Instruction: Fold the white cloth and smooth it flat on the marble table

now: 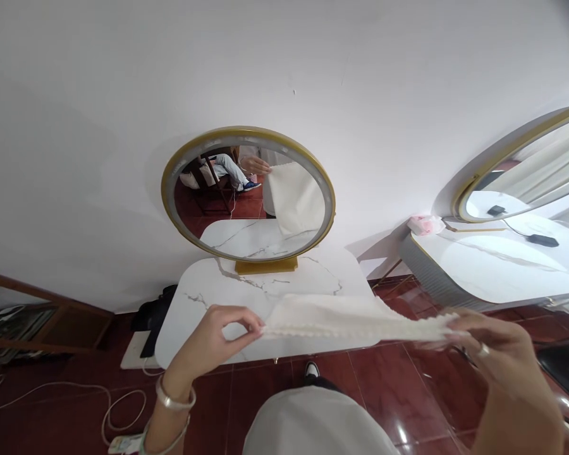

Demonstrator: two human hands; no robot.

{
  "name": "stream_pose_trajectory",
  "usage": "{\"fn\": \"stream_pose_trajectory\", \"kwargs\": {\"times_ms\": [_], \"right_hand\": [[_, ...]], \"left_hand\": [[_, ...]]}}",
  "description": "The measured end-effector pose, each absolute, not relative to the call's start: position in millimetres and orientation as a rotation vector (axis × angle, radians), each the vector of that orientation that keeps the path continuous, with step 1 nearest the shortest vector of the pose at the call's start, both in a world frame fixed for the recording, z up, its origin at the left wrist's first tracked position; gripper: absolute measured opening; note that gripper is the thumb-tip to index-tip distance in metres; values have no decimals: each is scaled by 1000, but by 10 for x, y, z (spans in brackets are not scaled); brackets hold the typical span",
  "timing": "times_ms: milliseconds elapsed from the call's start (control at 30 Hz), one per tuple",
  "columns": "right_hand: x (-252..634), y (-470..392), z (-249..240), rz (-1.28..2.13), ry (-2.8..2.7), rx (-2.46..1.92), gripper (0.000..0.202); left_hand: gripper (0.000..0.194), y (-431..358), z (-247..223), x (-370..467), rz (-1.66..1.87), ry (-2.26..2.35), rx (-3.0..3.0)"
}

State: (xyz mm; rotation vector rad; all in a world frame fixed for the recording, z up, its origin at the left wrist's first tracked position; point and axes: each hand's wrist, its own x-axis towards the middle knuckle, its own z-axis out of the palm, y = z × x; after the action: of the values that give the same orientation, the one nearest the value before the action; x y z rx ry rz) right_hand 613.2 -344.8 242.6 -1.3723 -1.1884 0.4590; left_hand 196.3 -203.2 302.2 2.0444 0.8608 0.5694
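A cream cloth (332, 316) with a scalloped edge is stretched between my two hands, above the front of a white marble-patterned table (189, 303). My left hand (218, 338) pinches one corner between thumb and forefinger. At the other end, my right hand (493, 347) grips the cloth's edge, slightly blurred. Behind the cloth, an oval mirror (251, 208) with a gold frame stands on the table on a gold base (265, 265). In its glass, the cloth and a hand holding it are reflected.
To the right is a second white table (512, 278) with a gold-framed mirror (464, 196), a pink-and-white packet (425, 224) and a black device (543, 240). A wooden shelf (85, 325) stands left. A white cable (71, 384) crosses the red tiled floor (208, 404). The mirror reflects a seated person's legs.
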Motion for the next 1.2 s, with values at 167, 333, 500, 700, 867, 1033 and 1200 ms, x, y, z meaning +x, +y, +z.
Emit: {"fn": "stream_pose_trajectory", "kwargs": {"times_ms": [167,333,500,700,867,1033,1200], "right_hand": [[6110,-3536,2327,451,-975,-1501,20],[6143,-2947,2126,640,-913,-1682,62],[6219,-2211,1498,752,-758,-1690,46],[6214,-1499,848,649,-630,-1690,39],[6096,-1214,561,528,-662,-1744,40],[5708,-1351,289,406,-893,-1730,62],[5246,-1540,-97,194,-1417,-2109,57]], "left_hand": [[26,-2124,2969,1922,547,808,2010],[21,-1792,2383,2243,537,1090,2064],[23,-1306,1533,2744,580,1316,2051],[36,-801,970,3188,689,1547,2011],[39,-813,629,3401,741,1641,2000],[46,-1171,212,3552,768,1601,2127],[57,-1210,-123,3689,760,1628,2324]]}}
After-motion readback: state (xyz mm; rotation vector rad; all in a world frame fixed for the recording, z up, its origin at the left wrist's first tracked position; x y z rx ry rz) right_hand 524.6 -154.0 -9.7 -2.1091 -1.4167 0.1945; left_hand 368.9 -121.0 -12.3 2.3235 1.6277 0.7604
